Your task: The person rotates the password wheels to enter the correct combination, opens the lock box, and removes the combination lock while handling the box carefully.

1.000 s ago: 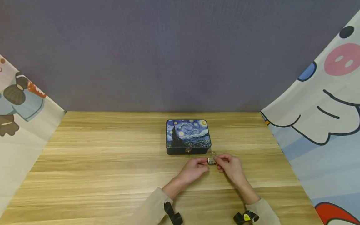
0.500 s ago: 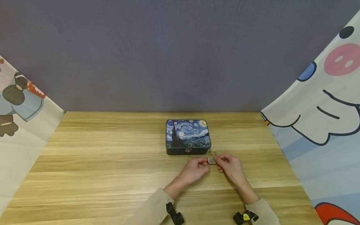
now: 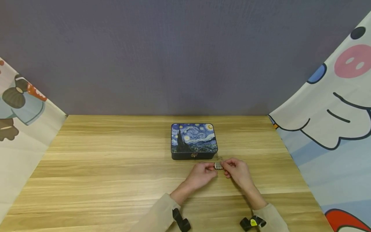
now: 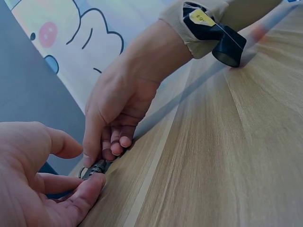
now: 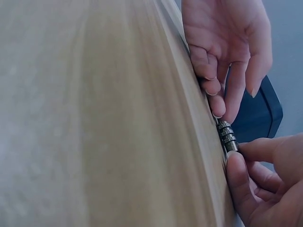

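A small metal combination padlock (image 3: 218, 166) with number dials is held low over the wooden table, its shackle pointing to the far side. My right hand (image 3: 239, 174) pinches the right end of the padlock between thumb and fingers. At its left end, the fingertips of my left hand (image 3: 200, 175) hold it by the dials. The dials (image 5: 227, 132) show between both hands in the right wrist view. Just behind the hands stands a closed rectangular box (image 3: 193, 138) with a starry night painting on its lid. A small metal clasp (image 3: 194, 155) sits on its dark front.
The wooden table (image 3: 101, 167) reaches back to a grey wall (image 3: 168, 58). Printed cartoon curtains hang at the left (image 3: 29, 154) and right (image 3: 342, 167) edges. Black camera straps (image 3: 180, 220) circle the wrists over beige sleeves.
My left forearm and thumb have shifted slightly to the right at the padlock. The right hand and the box stay nearly where they were.
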A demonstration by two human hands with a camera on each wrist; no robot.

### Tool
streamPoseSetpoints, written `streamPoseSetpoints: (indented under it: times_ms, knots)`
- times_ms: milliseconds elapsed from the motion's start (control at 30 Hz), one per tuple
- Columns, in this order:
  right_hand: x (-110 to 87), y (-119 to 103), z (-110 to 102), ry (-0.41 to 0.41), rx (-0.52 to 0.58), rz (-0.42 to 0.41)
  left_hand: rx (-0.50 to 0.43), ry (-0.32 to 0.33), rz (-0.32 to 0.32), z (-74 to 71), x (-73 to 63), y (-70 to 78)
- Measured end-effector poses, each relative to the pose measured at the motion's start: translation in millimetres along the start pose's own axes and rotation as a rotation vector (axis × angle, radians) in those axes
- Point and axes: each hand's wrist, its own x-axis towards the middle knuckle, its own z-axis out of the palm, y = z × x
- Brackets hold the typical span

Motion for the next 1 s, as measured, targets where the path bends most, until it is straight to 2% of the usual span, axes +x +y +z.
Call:
streamPoseSetpoints:
  times_ms: [633,1000]
  knots:
    - [1.7,-2.5,2.6,0.018,-0.03,0.028,0.056,0.0,0.005,0.7,0.8,-0.6]
    - [2.2,-2.7,2.9,0.013,-0.039,0.026,0.047,-0.009,0.002,0.0,1.1,-0.8]
